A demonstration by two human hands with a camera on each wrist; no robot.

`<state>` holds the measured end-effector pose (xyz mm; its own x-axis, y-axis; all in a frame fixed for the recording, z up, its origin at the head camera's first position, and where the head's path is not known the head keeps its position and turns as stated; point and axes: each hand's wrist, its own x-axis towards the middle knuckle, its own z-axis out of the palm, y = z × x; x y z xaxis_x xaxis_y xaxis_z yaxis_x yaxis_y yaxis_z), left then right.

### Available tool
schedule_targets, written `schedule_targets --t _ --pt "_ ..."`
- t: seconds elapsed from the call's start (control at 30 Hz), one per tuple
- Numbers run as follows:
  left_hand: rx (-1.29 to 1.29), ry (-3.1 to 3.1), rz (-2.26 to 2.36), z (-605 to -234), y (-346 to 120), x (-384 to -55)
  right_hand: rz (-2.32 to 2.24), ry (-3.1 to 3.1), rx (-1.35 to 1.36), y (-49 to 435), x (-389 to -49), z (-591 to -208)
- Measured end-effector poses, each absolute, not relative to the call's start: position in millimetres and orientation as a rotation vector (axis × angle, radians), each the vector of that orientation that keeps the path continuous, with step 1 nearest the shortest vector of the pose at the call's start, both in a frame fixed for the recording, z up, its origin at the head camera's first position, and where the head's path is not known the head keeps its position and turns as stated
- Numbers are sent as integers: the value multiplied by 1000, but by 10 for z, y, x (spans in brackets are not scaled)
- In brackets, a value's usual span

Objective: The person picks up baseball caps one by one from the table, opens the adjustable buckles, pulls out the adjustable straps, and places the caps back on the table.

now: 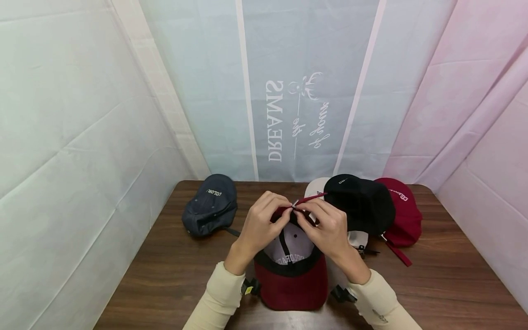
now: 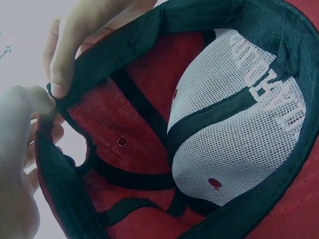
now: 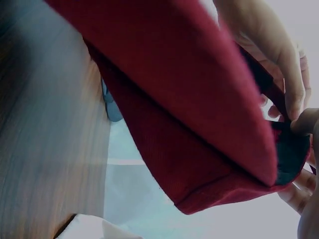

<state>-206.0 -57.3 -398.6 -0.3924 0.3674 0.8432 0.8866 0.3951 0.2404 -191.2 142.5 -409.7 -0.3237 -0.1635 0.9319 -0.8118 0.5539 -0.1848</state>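
Observation:
A dark red baseball cap [image 1: 294, 288] is tilted with its brim toward me and its inside facing up. Inside it show a pale mesh lining [image 2: 199, 134], dark tape and reversed lettering. My left hand [image 1: 266, 220] pinches the cap's back strap between thumb and fingers. From the other side, my right hand [image 1: 327, 224] pinches the same strap, and the fingertips of both hands meet at a small metal buckle [image 1: 295, 203]. The strap's loose red tail [image 1: 312, 198] sticks out past the buckle to the right. Fingers partly cover the strap in both wrist views.
A dark blue cap [image 1: 212, 206] sits at the table's back left. At the back right, a black cap [image 1: 359, 201] overlaps a white cap [image 1: 315, 186] and a red cap [image 1: 406, 215], whose strap hangs forward. The wooden table [image 1: 445, 279] is bordered by hanging cloth [image 1: 198, 91].

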Motion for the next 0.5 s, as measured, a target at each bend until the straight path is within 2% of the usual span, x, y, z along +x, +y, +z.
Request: schedule_targets --t 0.5 --pt "-1086 -1912 -910 -3992 -597 -2060 830 -1795 790 1420 -1897 -4092"
